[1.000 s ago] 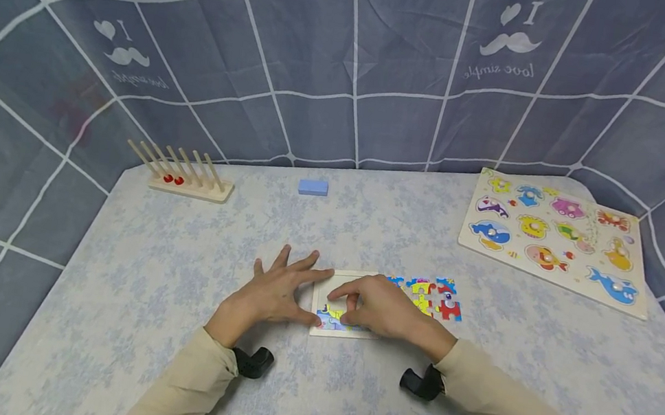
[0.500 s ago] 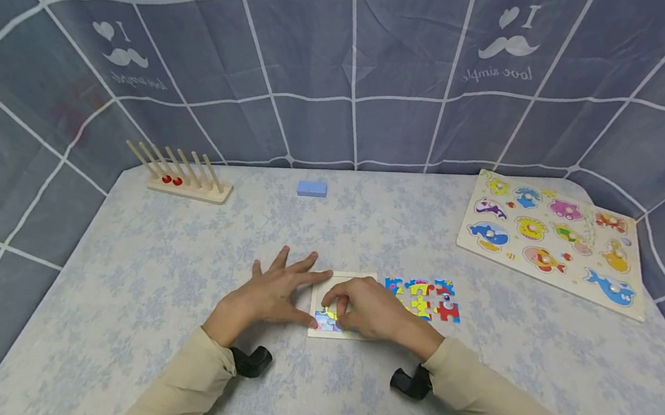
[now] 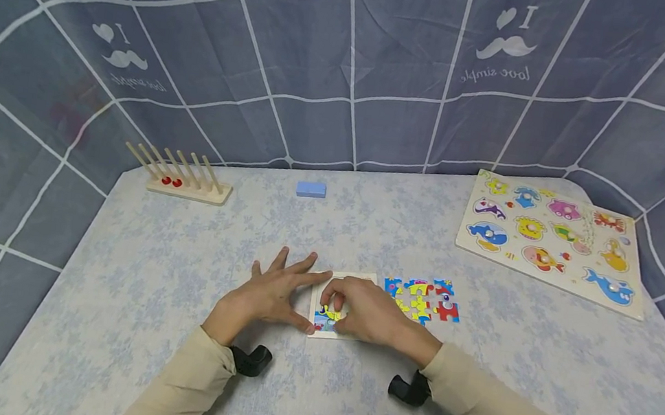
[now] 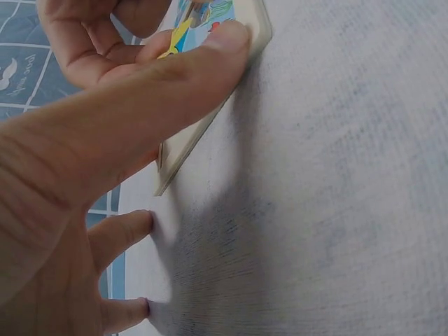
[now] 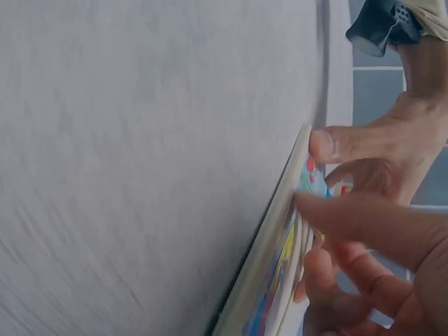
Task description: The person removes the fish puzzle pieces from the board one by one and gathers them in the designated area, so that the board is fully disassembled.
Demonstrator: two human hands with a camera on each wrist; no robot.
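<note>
Left hand (image 3: pixel 272 291) lies spread at the left side of the wooden jigsaw tray (image 3: pixel 329 336), thumb on the rim near the close corner, index fingertip at the far corner; this brace presumably prevents sliding. Right hand (image 3: pixel 372 313) sits over the tray, apart from the left, fingers curled inward and thumb low. Whether it pinches a piece cannot be told; the fingers hide the point of contact. Blue-and-yellow fitted pieces (image 3: pixel 328 318) occupy the tray's near left corner. Loose jigsaw pieces (image 3: pixel 420 307) lie face up just right of the tray, apparently for easy reach. Well beyond the tray, seemingly out of the working area: knobbed sea-animal board (image 3: pixel 571 280) to the right, blue block (image 3: pixel 311 190) behind, peg rack (image 3: pixel 203 195) to the left, bearing red beads (image 3: pixel 177 183).
</note>
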